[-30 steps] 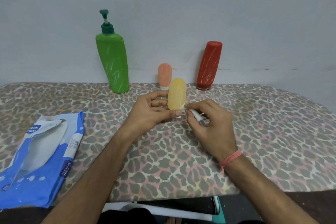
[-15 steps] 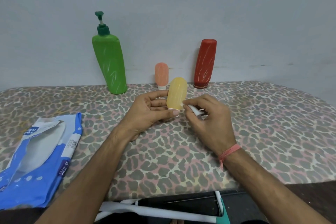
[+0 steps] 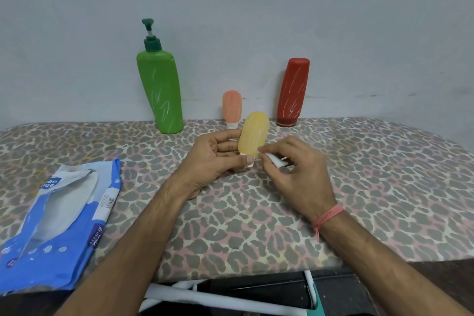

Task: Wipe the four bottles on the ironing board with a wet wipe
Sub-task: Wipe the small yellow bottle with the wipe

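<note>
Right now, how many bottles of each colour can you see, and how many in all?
Green pump bottle: 1
Red bottle: 1
Pink small bottle: 1
Yellow small bottle: 1, held in the left hand while the right hand holds the wet wipe to it
Total: 4 bottles

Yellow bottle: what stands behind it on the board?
Behind the yellow bottle stands a small orange bottle, upright near the wall. Its white cap is partly hidden by the left hand.
</note>
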